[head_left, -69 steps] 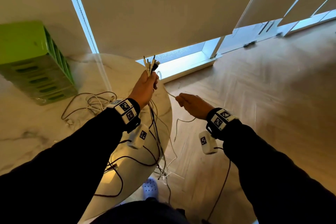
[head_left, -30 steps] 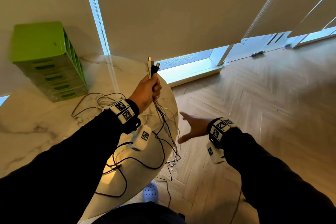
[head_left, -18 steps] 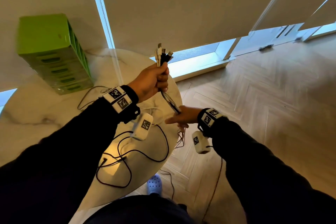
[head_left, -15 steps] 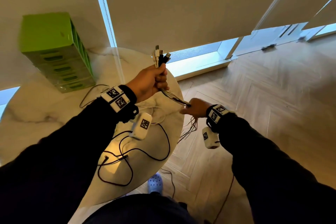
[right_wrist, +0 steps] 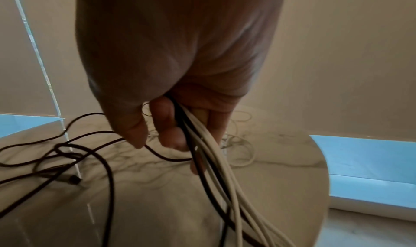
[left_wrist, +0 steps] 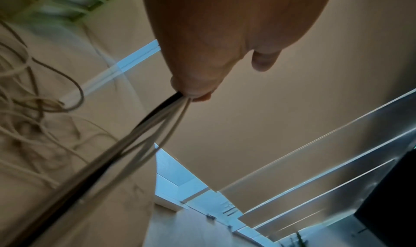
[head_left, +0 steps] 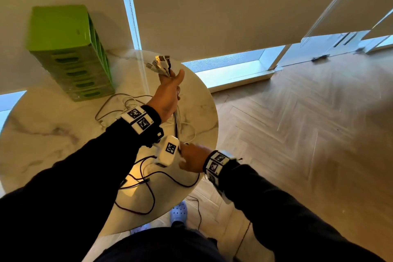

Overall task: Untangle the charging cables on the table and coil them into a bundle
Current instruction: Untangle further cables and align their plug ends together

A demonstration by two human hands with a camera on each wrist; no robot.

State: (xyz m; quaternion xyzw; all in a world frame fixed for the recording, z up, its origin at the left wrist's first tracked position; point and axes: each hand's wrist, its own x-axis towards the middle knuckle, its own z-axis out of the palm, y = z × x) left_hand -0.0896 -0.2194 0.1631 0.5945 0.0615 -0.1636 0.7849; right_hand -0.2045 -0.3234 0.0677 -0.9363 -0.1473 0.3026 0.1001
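Against half a second ago, the left hand (head_left: pixel 168 95) has rolled over: then it was a fist around the cables (head_left: pixel 177 121) with the plugs (head_left: pixel 160 65) pointing up, now its thumb sticks out straight toward the window and the plugs fan out beyond the fingers. The right hand (head_left: pixel 192 160) was stretched out to the right of the desk (head_left: pixel 42 134) edge, pulling the strands taut; it has come back in over the desk, just below the left wrist, partly hidden by the white wrist camera (head_left: pixel 168 151).

From the left: a green drawer unit (head_left: pixel 68 53) stands at the back of the desk with all its drawers closed, so what is inside cannot be told. Beside it lie loose white loops (head_left: pixel 119 104), and nearer the person a dark cable (head_left: pixel 146 193) curls on the marble.

The left wrist view shows the left fingers (left_wrist: pixel 198 89) pinching the strands, one black among pale ones, while another fingertip juts free. The strands run down from that hand to the right hand. In the right wrist view the right fingers (right_wrist: pixel 166 126) are curled around the bunch (right_wrist: pixel 216 158), white strands with black ones, which then trails down toward the camera.

To the right is wooden floor (head_left: pixel 297 134).
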